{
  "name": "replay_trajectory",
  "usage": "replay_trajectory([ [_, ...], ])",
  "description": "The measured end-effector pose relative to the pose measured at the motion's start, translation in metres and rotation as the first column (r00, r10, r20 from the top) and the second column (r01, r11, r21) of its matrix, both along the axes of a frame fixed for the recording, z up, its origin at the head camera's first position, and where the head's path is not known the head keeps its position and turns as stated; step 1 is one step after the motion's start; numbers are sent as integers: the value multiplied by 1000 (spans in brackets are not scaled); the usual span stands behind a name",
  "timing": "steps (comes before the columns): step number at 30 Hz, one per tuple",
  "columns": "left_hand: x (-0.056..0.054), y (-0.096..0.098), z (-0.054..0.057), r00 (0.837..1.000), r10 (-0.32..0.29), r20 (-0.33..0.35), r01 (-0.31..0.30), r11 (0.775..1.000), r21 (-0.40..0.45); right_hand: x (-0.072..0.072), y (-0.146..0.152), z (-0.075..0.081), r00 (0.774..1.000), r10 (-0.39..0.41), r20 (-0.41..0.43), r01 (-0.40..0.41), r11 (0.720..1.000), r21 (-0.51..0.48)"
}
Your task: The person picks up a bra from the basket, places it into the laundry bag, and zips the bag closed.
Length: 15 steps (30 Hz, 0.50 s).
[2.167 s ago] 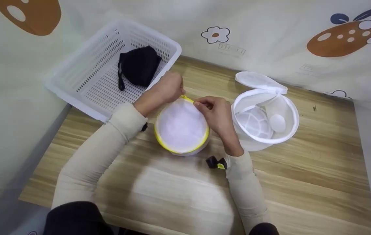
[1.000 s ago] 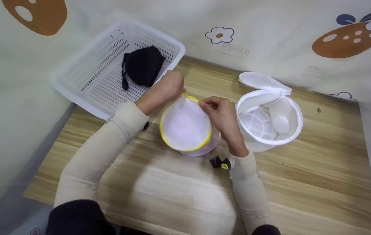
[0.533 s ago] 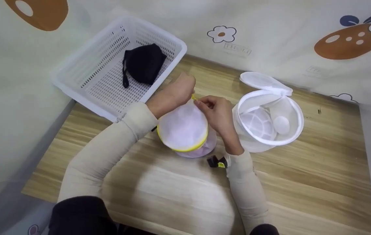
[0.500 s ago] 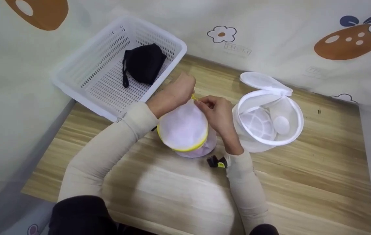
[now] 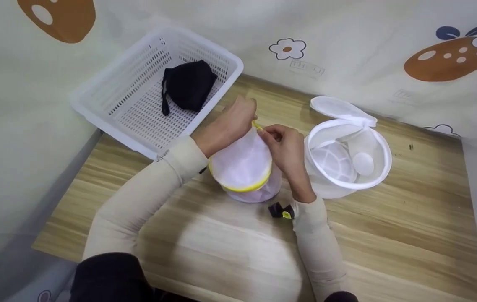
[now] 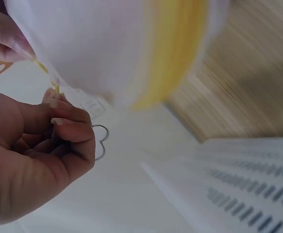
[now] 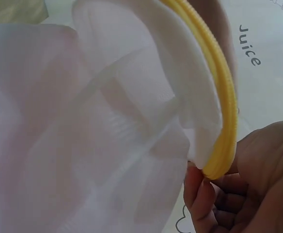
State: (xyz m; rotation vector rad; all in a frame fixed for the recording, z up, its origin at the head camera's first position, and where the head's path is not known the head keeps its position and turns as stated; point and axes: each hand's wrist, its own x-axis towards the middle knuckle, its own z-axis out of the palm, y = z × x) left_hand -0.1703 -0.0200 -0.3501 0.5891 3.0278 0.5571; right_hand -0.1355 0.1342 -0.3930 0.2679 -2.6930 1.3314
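In the head view a round mesh laundry bag (image 5: 242, 161), white to pale pink, stands mid-table with its yellow-zipped top tilted. My left hand (image 5: 232, 121) reaches over its far side; in the left wrist view that hand (image 6: 44, 141) pinches the small yellow zipper pull (image 6: 56, 90) between thumb and curled fingers. Close beside it, my right hand (image 5: 286, 147) pinches the bag's far rim. The right wrist view shows the right hand's thumb and fingertips (image 7: 204, 194) at the end of the yellow zipper (image 7: 224, 97), with the sheer mesh wall drawn taut.
At the back left stands a white slotted basket (image 5: 137, 144) holding a black cloth item (image 5: 190, 86) with a strap. Right of my right hand sits a white mesh laundry bag (image 5: 334, 191), lid (image 5: 341, 110) flipped back. Printed cloth (image 5: 347, 54) hangs behind the wooden table (image 5: 410, 235).
My left hand has moved rightward along the zipper, closer to my right hand. The bag's top has tipped, exposing more side wall below the yellow rim. The right hand keeps its pinch.
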Motion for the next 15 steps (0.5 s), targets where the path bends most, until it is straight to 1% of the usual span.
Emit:
replay_trajectory([
  [4, 0, 3, 0, 998, 58, 35, -61, 993, 97, -2, -5, 0, 998, -67, -5, 67, 998, -19],
  [8, 4, -10, -2, 991, 135, 20, -136, 975, 174, -5, -9, 3, 994, -113, 8, 113, 994, -8],
  [10, 9, -21, -2, 986, 168, -5, -163, 961, 223, -9, -10, 4, 989, -146, 18, 147, 989, -11],
  [12, 14, -31, -2, 980, 194, -38, -176, 944, 277, -14, -11, 6, 983, -184, 24, 185, 983, -18],
  [15, 23, -47, -1, 967, 238, -89, -184, 898, 399, -25, -14, 11, 973, -228, 45, 230, 973, -21],
])
